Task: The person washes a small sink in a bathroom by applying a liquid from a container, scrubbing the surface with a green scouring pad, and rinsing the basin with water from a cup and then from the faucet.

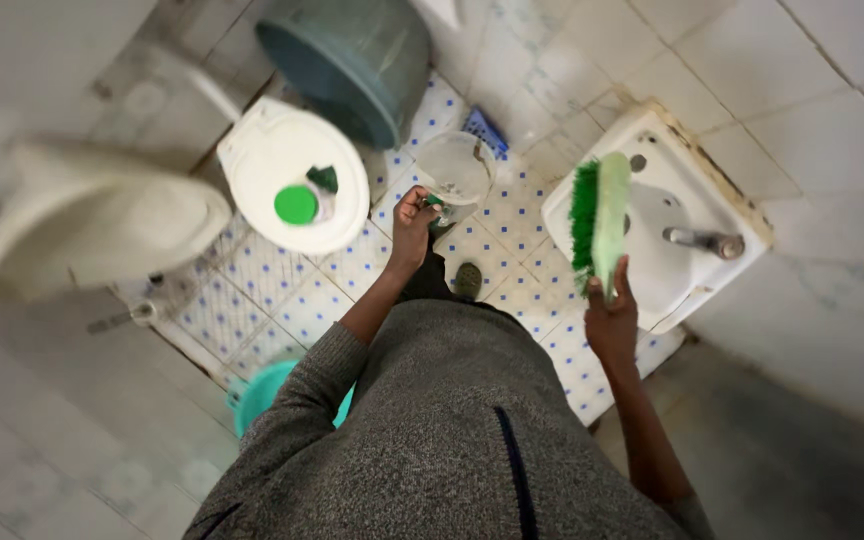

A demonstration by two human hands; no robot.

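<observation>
The green scrubbing brush stands upright in the right hand, its handle end clasped inside the closed fingers and its bristles turned away from the basin, toward the person's middle; the head of the brush rises well above the fist and hangs over the near edge of the white washbasin; just beyond the grip, to its outer side, a metal tap juts over the bowl, and a small drain hole shows past the top of the brush. The left hand is curled shut around the handle of a clear plastic jug, which it holds out in front of the body, above the blue-dotted floor tiles; whether the jug holds anything cannot be told. Between the two grips, lower down, the toe of a dark shoe shows on the tiles. Past the left grip, on its outer side, sits a white toilet cistern lid with a green-capped bottle lying on it; further out is the blurred white toilet bowl. Ahead of the jug stands a grey-blue bucket; a teal basin lies near the left elbow, beside the grey sweater sleeve.
</observation>
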